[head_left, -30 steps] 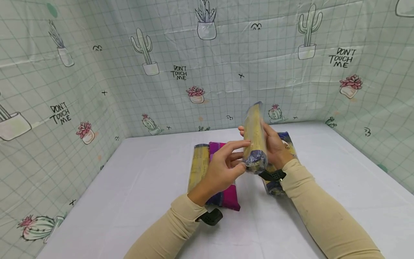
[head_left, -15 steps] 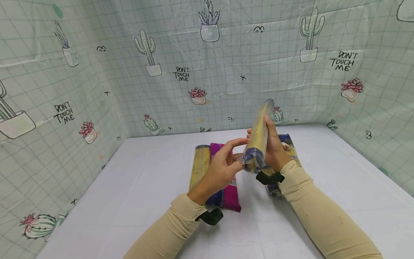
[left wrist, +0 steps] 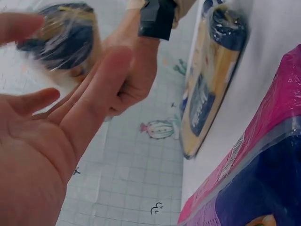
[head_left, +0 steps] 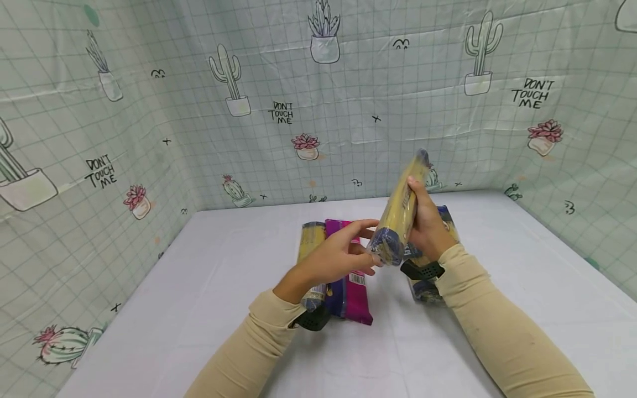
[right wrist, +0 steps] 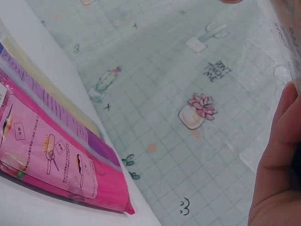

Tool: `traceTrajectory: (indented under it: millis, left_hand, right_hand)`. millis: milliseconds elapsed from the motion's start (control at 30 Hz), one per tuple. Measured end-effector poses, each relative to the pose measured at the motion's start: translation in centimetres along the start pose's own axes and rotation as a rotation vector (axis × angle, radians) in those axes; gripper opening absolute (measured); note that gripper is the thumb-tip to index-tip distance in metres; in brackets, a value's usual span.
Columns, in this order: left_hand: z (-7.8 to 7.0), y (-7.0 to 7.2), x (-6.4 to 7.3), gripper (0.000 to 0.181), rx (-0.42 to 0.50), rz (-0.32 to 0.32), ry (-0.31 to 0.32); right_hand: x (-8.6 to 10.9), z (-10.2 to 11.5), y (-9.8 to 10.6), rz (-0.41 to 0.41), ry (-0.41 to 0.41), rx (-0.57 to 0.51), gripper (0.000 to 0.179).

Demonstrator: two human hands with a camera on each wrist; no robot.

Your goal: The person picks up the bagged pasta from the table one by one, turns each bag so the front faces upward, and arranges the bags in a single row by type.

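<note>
My right hand (head_left: pixel 429 224) grips a pack of spaghetti (head_left: pixel 397 213) in clear film with dark blue ends. It is raised above the table and tilted, its far end up and to the right. Close to its lower blue end is my left hand (head_left: pixel 338 257), fingers loosely extended; in the left wrist view the fingers (left wrist: pixel 89 110) curl round nothing. Whether a fingertip touches the film I cannot tell. Below the left hand lie another yellow spaghetti pack (head_left: pixel 312 237) and a magenta and purple bag (head_left: pixel 359 304), side by side. The right wrist view shows only part of the right hand (right wrist: pixel 282 165).
On the white tabletop (head_left: pixel 224 265), a further yellow and blue pack (head_left: pixel 427 290) lies partly hidden under the right forearm. A patterned cloth (head_left: pixel 343 110) with cactus drawings hangs behind the table and along its sides.
The held spaghetti pack has tilted, its upper end swinging right. My left hand has loosened from its lower end and drawn slightly back, uncovering more of the packs below.
</note>
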State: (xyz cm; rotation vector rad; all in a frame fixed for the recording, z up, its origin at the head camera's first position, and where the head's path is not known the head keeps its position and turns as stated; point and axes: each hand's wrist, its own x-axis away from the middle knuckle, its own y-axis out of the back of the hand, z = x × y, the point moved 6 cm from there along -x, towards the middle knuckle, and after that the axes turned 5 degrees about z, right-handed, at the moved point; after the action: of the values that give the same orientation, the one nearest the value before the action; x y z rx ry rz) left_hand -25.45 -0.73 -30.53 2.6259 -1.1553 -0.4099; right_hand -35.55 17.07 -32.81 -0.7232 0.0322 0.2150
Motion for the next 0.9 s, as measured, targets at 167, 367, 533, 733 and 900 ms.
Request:
traceTrajectory:
  millis: [167,367,533,733,900]
  left_hand:
    - [0.2,-0.7,0.0,0.08,-0.064,0.052,0.092]
    - [0.1,-1.0,-0.2,0.07,-0.123,0.035,0.123]
    - [0.4,-1.0,-0.3,0.06,-0.204,-0.012,0.156]
    - [1.0,-0.8,-0.4,0.053,-0.216,-0.077,0.201]
    - [1.4,-0.5,-0.2,0.047,-0.236,-0.132,0.226]
  right_hand:
    - [0.0,0.3,0.0,-0.01,0.04,0.091,0.045]
    - [-0.2,0.2,-0.4,0.0,0.058,0.132,0.044]
    - [-0.1,0.1,-0.4,-0.023,0.052,0.183,0.042]
    - [0.2,0.5,-0.6,-0.111,0.074,0.311,0.059]
    - [0.5,0.8,-1.0,-0.179,0.109,0.392,0.076]
